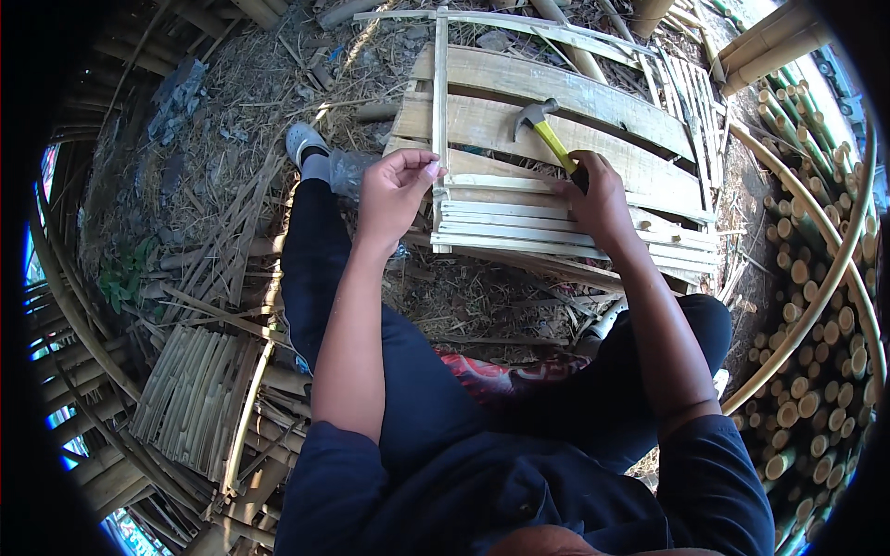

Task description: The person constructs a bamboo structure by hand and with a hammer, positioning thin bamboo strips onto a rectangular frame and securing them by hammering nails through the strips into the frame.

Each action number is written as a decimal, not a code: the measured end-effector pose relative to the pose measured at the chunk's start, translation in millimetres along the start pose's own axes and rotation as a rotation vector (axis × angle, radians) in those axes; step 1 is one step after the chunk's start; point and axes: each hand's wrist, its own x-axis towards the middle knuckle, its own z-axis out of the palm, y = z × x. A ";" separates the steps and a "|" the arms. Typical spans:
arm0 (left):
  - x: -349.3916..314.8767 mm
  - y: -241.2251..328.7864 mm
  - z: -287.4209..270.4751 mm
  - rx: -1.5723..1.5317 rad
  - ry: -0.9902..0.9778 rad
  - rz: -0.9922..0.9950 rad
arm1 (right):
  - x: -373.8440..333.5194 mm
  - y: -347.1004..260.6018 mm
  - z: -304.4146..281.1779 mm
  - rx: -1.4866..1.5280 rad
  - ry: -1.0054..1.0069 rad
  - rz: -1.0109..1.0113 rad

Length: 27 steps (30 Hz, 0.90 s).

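Observation:
In my right hand (601, 202) is a claw hammer (551, 139) with a yellow and black handle, its metal head pointing away from me over the planks. My left hand (394, 196) pinches its fingertips together against an upright bamboo strip (439, 102); whatever is between them is too small to make out. This strip crosses the left ends of several pale bamboo slats (514, 225), which lie side by side on the near part of a low wooden plank platform (528, 74). The right hand rests just above the slats.
Cut bamboo poles (807, 371) are stacked on the right, with a long bent pole (820, 306) in front. A bundle of bamboo pieces (190, 394) lies at lower left. Straw and scraps cover the ground (232, 167). More thin strips (695, 102) lie on the platform's far right.

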 end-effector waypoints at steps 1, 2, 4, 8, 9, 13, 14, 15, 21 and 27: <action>1.7 -0.4 2.6 0.047 0.014 0.017 | -0.5 0.6 -1.0 -0.008 -0.015 -0.009; 3.1 -1.3 4.1 0.093 0.028 0.033 | -0.6 1.2 -1.6 -0.016 -0.031 -0.018; 4.9 -5.0 4.4 0.092 0.028 0.039 | 0.1 0.1 -2.1 0.008 -0.039 -0.007; 5.0 -8.2 3.8 0.094 0.036 0.068 | -0.9 0.0 -0.3 0.019 -0.073 -0.035; 4.1 -6.8 4.5 0.094 0.035 0.067 | -1.3 -1.0 0.5 0.020 -0.074 -0.033; 1.6 -2.9 5.6 0.056 0.067 0.108 | -0.7 2.6 3.8 0.035 -0.026 -0.018; 1.6 -2.6 5.3 0.059 0.072 0.133 | -0.3 4.5 4.3 0.014 -0.010 -0.037; 1.8 -3.2 3.7 0.059 0.071 0.133 | -0.2 4.2 4.6 0.014 -0.009 -0.036; 4.7 -9.5 0.1 0.270 0.128 0.176 | -1.9 -0.6 5.0 0.056 -0.033 -0.038; 7.1 -15.6 -5.8 0.350 0.080 0.116 | -2.0 1.1 5.0 0.050 -0.035 -0.053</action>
